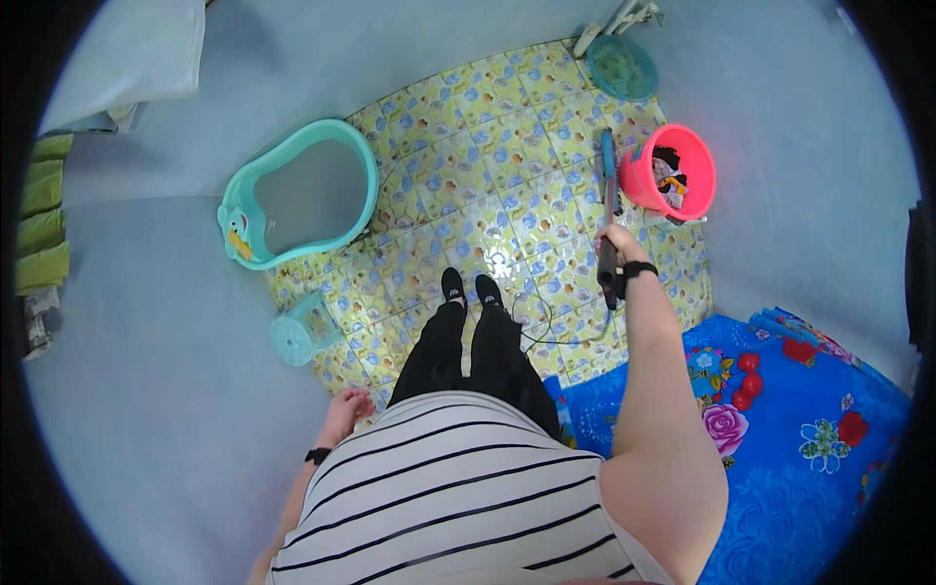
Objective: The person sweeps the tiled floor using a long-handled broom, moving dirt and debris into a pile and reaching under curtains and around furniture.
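My right hand [620, 243] is closed around the dark handle of a long tool [608, 212], held out ahead of me on the right. Its thin shaft looks reddish and ends in a blue part near the floor; the exact kind of tool is unclear. Beside that far end stands a pink plastic bucket [640, 183] with a heap of cloth items [669, 175] inside. At my left side hangs my left hand [351, 411], fingers loosely bent, nothing visible in it. A clear light-blue plastic stool [292, 340] lies tipped over just beyond it.
A turquoise baby bath [344, 135] holding greyish water stands ahead left on wet-looking patterned tiles [468, 175]. A teal basin [621, 67] sits below a tap [647, 14] in the far corner. Thin cord [545, 341] loops near my feet. Blue flowered fabric [775, 468] spreads at right.
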Tool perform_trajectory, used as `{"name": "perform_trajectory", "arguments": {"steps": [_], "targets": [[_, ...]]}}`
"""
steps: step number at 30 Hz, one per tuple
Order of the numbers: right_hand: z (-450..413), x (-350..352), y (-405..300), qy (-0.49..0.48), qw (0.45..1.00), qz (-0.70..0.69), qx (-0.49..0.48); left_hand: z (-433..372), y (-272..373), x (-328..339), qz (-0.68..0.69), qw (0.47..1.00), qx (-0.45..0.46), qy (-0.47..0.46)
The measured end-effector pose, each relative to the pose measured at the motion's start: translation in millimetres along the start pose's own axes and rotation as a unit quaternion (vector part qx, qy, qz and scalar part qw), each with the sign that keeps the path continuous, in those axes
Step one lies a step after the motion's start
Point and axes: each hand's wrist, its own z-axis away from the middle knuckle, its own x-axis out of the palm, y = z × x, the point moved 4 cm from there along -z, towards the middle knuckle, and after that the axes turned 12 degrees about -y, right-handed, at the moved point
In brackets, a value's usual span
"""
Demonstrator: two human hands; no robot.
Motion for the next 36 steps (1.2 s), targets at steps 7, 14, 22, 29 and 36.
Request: {"name": "perform_trajectory", "arguments": {"steps": [7,14,22,29,36], "targets": [[-15.2,104.6,36.4,-0.047,0.975,0.218,-0.01,-2.1,-5.2,-25.1,0.005,0.999,-0.029,0.015],[57.9,189.8,68.8,-0.158,0.971,0.14,0.108,-35.3,19.1,-36.0,-0.004,0.999,-0.034,-0.011],[114.9,165.9,19.5,-0.101,0.992,0.073,0.03,-46.0,76.3,-25.9,0.008,1.0,0.024,-0.006],[91.3,71.5,-73.1,-0.027,0.991,0.128,-0.011,-51.9,91.4,-3.8,-0.024,0.999,0.018,0.011],[-10.9,-28.0,-186.9,-0.033,0.983,0.181,0.027,-45.8,114.0,67.2,0.0,0.993,0.082,0.089]]}}
